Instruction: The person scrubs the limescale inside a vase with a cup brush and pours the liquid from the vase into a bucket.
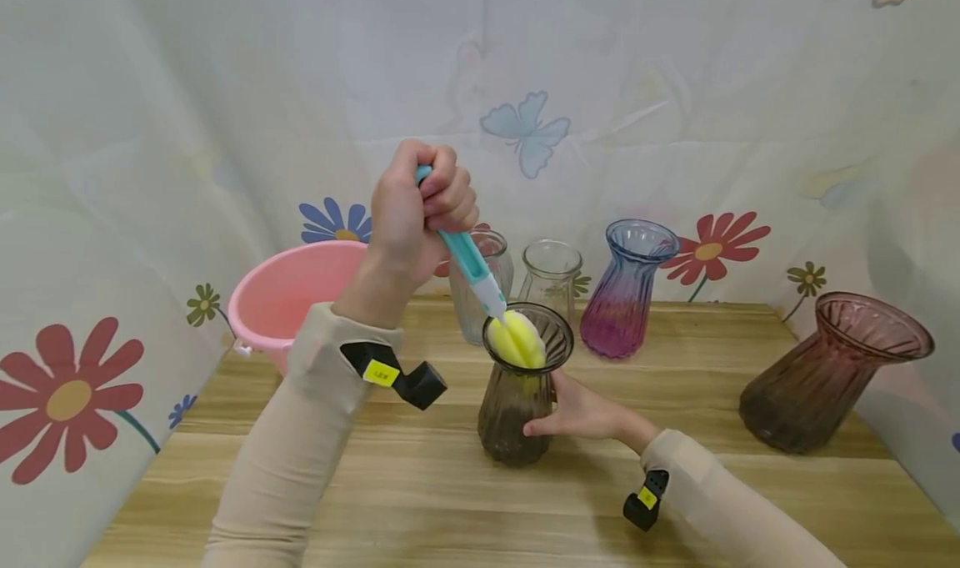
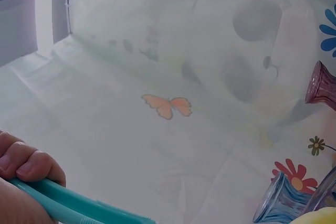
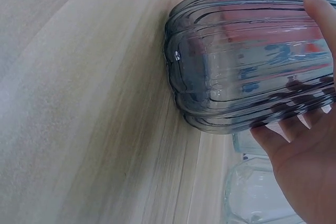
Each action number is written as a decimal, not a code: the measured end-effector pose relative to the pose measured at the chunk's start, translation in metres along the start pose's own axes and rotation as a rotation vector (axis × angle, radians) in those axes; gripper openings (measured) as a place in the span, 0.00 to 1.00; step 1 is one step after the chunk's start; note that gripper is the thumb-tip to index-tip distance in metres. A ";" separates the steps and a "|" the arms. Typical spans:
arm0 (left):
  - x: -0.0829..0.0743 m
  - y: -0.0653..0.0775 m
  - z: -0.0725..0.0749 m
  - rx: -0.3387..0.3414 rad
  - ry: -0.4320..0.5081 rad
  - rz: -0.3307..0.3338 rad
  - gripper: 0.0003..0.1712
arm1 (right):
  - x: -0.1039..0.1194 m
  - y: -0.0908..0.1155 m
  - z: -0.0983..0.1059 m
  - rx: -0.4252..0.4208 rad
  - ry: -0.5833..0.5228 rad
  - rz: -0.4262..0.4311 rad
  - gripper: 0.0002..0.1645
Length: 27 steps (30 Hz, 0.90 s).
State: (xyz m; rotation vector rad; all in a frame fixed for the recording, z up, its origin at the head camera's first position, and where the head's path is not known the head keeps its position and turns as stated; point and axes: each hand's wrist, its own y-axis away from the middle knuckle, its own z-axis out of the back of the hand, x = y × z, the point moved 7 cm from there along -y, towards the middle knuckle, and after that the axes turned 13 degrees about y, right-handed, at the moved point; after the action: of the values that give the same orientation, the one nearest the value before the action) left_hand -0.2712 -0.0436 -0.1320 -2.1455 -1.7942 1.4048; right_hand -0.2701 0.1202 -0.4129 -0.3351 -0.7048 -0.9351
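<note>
A bottle brush with a teal handle (image 1: 467, 255) and a yellow sponge head (image 1: 517, 340) slants down into the mouth of a dark grey ribbed glass vase (image 1: 513, 418). My left hand (image 1: 420, 209) grips the handle from above, fingers curled round it; the left wrist view shows the same teal handle (image 2: 79, 203) under the fingers. Part of the sponge is inside the flared rim, part sticks out above it. With thumb in front and fingers behind, my right hand (image 1: 588, 414) holds the vase's side. In the right wrist view, the vase's base (image 3: 194, 66) is close to the wooden tabletop.
A pink basin (image 1: 262, 301) stands at the back left. Behind the grey vase are two clear glass vases (image 1: 468, 301) and a blue-to-pink vase (image 1: 622, 301). Farther right, a reddish-brown vase (image 1: 817, 384) stands near the edge of the wooden table (image 1: 420, 501).
</note>
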 end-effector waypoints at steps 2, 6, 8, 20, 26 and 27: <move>-0.002 0.001 0.001 -0.005 0.003 -0.010 0.23 | 0.000 0.000 0.000 -0.003 0.007 0.001 0.55; -0.006 0.001 -0.001 -0.009 0.007 -0.018 0.22 | 0.001 0.000 0.000 -0.011 0.014 0.010 0.57; -0.010 0.001 -0.003 0.002 -0.011 -0.035 0.22 | 0.002 0.000 0.001 -0.014 0.001 0.012 0.57; -0.084 0.017 -0.010 -0.023 0.205 -0.252 0.21 | -0.002 0.000 0.000 -0.021 0.003 -0.013 0.58; -0.120 0.048 0.015 -0.080 0.391 -0.280 0.21 | -0.003 0.001 0.000 -0.034 -0.011 -0.024 0.56; -0.124 0.055 0.020 -0.069 0.393 -0.287 0.22 | -0.003 0.001 -0.001 -0.039 -0.013 -0.022 0.55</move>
State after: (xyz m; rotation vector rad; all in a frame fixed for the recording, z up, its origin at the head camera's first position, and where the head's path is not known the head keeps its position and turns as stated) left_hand -0.2335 -0.1706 -0.0970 -1.9196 -1.9104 0.8056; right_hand -0.2700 0.1221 -0.4153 -0.3682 -0.7041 -0.9693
